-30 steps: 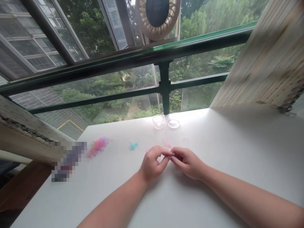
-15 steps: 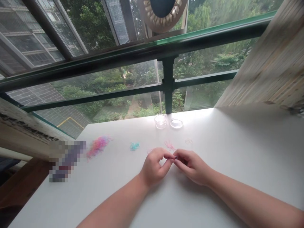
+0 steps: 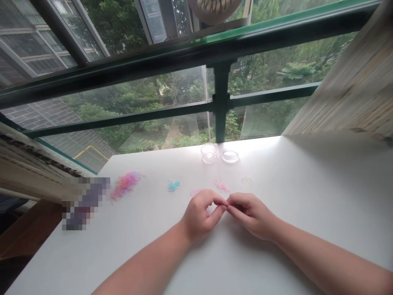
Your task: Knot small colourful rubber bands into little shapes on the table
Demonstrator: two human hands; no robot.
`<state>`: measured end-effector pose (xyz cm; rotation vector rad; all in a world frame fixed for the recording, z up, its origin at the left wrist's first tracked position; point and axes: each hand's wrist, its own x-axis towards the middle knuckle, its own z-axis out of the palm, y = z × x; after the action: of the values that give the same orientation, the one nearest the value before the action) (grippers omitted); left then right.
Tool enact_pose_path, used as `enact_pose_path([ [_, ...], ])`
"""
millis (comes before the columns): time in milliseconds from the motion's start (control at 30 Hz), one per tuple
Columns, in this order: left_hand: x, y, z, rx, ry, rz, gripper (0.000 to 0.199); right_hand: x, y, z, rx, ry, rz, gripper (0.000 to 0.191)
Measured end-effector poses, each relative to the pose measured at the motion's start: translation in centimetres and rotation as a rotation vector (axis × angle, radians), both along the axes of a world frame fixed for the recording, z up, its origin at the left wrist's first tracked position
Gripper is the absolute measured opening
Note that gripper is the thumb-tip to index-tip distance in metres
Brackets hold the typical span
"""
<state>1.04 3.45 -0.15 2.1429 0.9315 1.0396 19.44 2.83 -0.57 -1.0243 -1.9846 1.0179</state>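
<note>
My left hand (image 3: 204, 215) and my right hand (image 3: 253, 215) meet fingertip to fingertip above the white table, both in a pinch. Whatever lies between the fingertips is too small or too hidden to make out. Just behind my left hand is a small pale pink band (image 3: 196, 191), partly covered by it. A little pile of pink bands (image 3: 221, 185) lies beyond the fingertips. Past my right hand rest a few pale yellowish bands (image 3: 246, 180). Farther left are a turquoise bunch of bands (image 3: 174, 185) and a larger heap of mixed pink, purple and orange bands (image 3: 127, 184).
At the table's (image 3: 147, 237) far edge stand a clear round container (image 3: 209, 154) and, beside it, a clear lid (image 3: 230, 156). A blurred-out purplish item (image 3: 87, 205) lies at the left edge. A window with green rails (image 3: 221, 102) and curtains (image 3: 344, 82) borders the table.
The camera view has shifted slightly. A small dark spot seen at the fingertips before no longer shows; both hands stay pinched together in nearly the same place.
</note>
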Motion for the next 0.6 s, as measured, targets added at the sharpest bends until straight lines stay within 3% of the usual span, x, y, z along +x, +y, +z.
enact_pose_path([
  [600,-0.05,0.01,-0.14,-0.033,0.002,0.069,0.008,0.06,0.01,0.04,-0.022,-0.013,0.026,0.025],
])
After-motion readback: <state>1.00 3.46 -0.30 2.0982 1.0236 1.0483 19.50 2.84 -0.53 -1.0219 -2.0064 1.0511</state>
